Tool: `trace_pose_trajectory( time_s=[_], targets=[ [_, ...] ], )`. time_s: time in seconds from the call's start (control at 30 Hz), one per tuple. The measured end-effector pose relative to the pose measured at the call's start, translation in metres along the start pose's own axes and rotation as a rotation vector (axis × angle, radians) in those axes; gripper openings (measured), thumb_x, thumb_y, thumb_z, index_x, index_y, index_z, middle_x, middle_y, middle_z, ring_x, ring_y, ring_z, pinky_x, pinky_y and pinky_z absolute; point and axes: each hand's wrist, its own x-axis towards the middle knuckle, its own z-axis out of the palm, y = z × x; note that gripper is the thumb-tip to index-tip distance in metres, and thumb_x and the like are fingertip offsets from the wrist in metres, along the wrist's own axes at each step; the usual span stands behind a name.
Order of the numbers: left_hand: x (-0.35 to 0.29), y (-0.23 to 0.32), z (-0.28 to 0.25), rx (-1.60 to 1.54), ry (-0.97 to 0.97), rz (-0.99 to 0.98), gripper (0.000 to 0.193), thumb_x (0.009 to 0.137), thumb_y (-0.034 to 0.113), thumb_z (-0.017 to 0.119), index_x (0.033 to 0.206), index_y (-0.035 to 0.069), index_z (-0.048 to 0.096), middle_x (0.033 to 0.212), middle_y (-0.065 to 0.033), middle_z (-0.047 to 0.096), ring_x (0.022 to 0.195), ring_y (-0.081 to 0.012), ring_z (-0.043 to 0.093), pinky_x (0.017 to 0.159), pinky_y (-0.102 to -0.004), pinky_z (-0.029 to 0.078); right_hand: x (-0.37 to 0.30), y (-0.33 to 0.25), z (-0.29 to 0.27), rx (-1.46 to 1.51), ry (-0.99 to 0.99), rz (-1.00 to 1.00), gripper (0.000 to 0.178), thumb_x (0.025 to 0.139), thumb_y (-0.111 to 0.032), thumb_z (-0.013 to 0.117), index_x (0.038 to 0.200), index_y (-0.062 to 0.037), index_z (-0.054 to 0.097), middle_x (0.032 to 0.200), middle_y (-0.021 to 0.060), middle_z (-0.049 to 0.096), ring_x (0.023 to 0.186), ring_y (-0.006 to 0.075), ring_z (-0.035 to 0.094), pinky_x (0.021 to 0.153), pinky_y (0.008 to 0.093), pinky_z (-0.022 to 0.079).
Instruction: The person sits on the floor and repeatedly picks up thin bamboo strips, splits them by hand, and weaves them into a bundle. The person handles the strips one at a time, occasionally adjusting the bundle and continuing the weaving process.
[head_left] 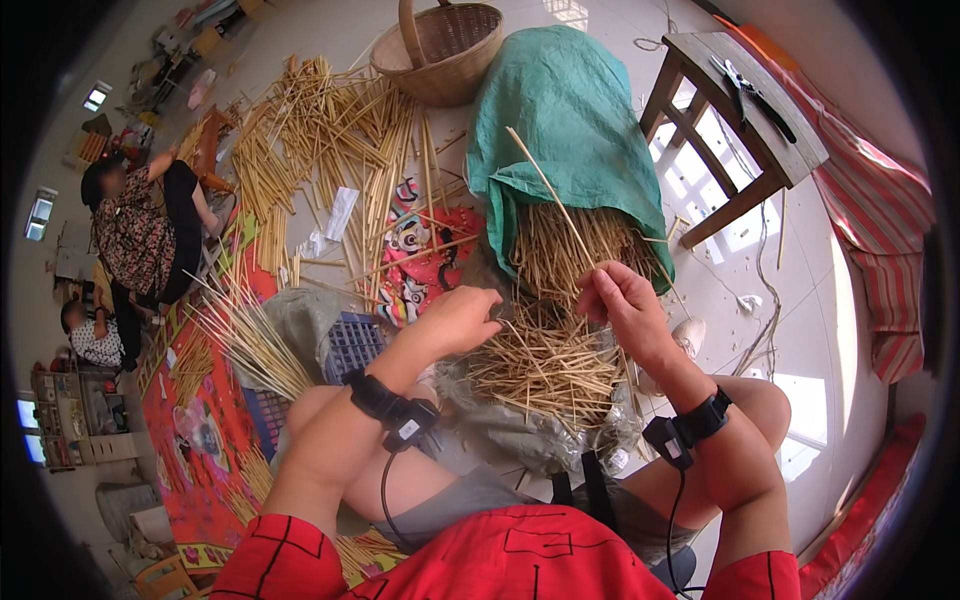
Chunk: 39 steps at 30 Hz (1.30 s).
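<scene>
My right hand [622,308] pinches a long straw stalk [548,187] between thumb and fingers. The stalk slants up and to the left across the front of a green woven sack [560,100]. To its left, my left hand [462,318] is in the air with nothing seen in it; its fingers are bent and the thumb stands apart from them. Below both hands lies a heap of short cut straw [545,372] on clear plastic sheeting. More straw [570,245] pokes out of the sack's mouth, just behind my right hand.
A wicker basket [445,60] stands beyond the sack. Pliers [735,85] rest on a wooden stool [690,60] at the right. Loose stalks [320,140] cover the floor at the far left. A blue plastic crate [352,345] sits by my left knee. Two people [140,235] are at the left.
</scene>
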Motion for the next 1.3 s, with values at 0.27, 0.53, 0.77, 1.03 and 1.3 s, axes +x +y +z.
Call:
trace_pose_trajectory(
  time_s=[0.27, 0.53, 0.77, 1.03, 1.3],
  targets=[
    [0.018, 0.055, -0.011, -1.198, 0.228, 0.081, 0.015, 0.087, 0.007, 0.066, 0.099, 0.0, 0.063, 0.086, -0.0001, 0.062, 0.072, -0.0067, 0.057, 0.064, -0.02, 0.047, -0.008, 0.004, 0.02, -0.035, -0.121, 0.02, 0.024, 0.101, -0.02, 0.041, 0.099, -0.0018, 0.058, 0.074, 0.0016, 0.062, 0.066, 0.0058, 0.054, 0.061, 0.0202, 0.044],
    [0.017, 0.055, -0.007, -1.387, 0.269, 0.097, 0.007, 0.089, 0.008, 0.063, 0.092, 0.002, 0.062, 0.078, 0.0017, 0.059, 0.062, -0.0033, 0.05, 0.056, -0.0184, 0.041, -0.008, 0.001, 0.024, -0.086, -0.151, 0.032, 0.026, 0.102, -0.022, 0.04, 0.098, -0.0024, 0.056, 0.074, 0.0013, 0.063, 0.065, 0.0052, 0.053, 0.061, 0.02, 0.044],
    [0.023, 0.022, -0.047, -1.605, 0.543, 0.17, 0.009, 0.09, 0.01, 0.06, 0.095, 0.003, 0.063, 0.08, -0.0002, 0.062, 0.062, -0.0028, 0.05, 0.054, -0.017, 0.039, -0.012, 0.002, 0.027, -0.102, -0.145, 0.024, 0.021, 0.1, -0.016, 0.044, 0.095, -0.0017, 0.059, 0.071, -0.0004, 0.061, 0.064, 0.0047, 0.052, 0.061, 0.0205, 0.045],
    [0.016, 0.021, -0.053, -1.515, 0.511, 0.161, 0.015, 0.093, 0.013, 0.056, 0.099, 0.001, 0.064, 0.083, -0.0011, 0.063, 0.063, -0.0025, 0.052, 0.054, -0.0171, 0.041, -0.014, 0.006, 0.029, -0.21, -0.063, -0.014, 0.014, 0.095, -0.011, 0.054, 0.096, -0.0002, 0.062, 0.071, 0.0004, 0.061, 0.067, 0.0051, 0.056, 0.061, 0.0215, 0.046],
    [0.016, 0.021, -0.052, -1.465, 0.597, 0.168, 0.019, 0.094, 0.017, 0.056, 0.101, 0.001, 0.062, 0.081, -0.0041, 0.066, 0.058, -0.0029, 0.052, 0.052, -0.018, 0.041, -0.014, 0.011, 0.029, -0.222, -0.099, 0.033, 0.014, 0.094, -0.011, 0.055, 0.097, 0.0004, 0.062, 0.071, 0.0003, 0.061, 0.067, 0.0047, 0.056, 0.06, 0.0216, 0.046]
  ],
)
